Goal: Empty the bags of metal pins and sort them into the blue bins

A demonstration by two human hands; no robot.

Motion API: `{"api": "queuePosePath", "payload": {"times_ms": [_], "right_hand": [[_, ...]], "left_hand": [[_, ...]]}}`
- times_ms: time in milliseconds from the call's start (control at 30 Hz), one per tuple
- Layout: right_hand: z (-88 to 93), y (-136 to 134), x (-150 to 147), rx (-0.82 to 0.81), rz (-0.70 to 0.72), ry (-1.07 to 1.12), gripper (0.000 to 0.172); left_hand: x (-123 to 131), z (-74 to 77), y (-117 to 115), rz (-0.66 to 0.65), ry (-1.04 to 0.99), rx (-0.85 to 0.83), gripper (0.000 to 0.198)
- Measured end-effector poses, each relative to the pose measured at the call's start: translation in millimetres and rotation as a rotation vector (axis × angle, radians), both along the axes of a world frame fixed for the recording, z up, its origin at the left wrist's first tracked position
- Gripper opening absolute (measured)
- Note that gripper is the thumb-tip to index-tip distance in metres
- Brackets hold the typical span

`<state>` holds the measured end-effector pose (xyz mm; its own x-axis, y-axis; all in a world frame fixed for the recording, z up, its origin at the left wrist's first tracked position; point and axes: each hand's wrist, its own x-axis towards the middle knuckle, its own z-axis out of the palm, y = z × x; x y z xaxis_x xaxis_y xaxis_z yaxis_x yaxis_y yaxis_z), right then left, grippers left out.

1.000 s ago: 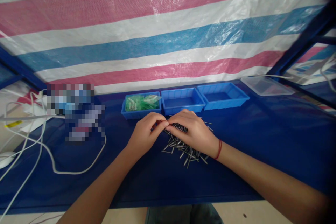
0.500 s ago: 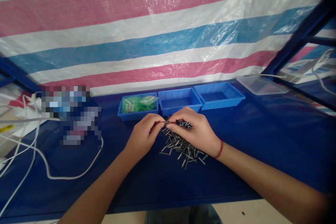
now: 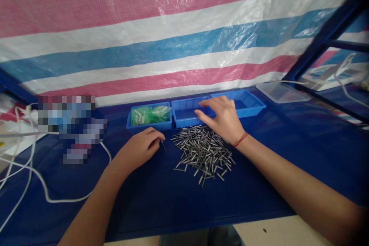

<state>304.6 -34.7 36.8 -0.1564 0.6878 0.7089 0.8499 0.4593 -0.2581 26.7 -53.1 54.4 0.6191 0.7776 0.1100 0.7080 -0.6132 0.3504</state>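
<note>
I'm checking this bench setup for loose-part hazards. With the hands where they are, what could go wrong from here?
1. The loose pile of small metal pins lies unboxed on the blue table cover; the right hand, reaching over it to the middle blue plastic tray, might sweep some off with the wrist.
2. The left hand pinches one thin dark pin by its end; it could slip out.
3. The white cable loops near the left forearm and might snag.

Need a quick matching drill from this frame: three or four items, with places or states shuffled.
1. left hand
2. right hand
3. left blue tray
4. metal pin pile

A. holds green pieces
B. loose on the blue table
C. pinches one pin
D. open, over the middle tray

Pairs: 1-C, 2-D, 3-A, 4-B
</note>
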Motion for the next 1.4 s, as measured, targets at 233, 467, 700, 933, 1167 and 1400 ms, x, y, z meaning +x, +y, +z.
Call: {"api": "queuePosePath", "payload": {"times_ms": [233,467,700,933,1167,1400], "right_hand": [[7.7,-27,-12,-0.011,0.151,0.026,0.016],[5.6,-38,-23,-0.084,0.277,0.037,0.013],[4.0,-41,-25,-0.138,0.310,0.012,0.016],[2.2,-49,-34,-0.155,0.361,0.047,0.013],[6.1,-56,-43,-0.266,0.417,0.389,0.009],[8.7,-57,-44,-0.318,0.440,0.471,0.008]], "left_hand": [[22,-7.0,-8,-0.137,0.012,0.016,0.023],[28,-17.4,-5,-0.123,0.083,0.058,0.021],[27,-11.6,-4,-0.083,0.158,0.125,0.021],[23,1.7,-8,0.054,-0.163,0.041,0.018],[40,-2.0,-21,0.035,-0.286,0.055,0.014],[42,-6.5,-21,0.023,-0.274,0.145,0.013]]}}
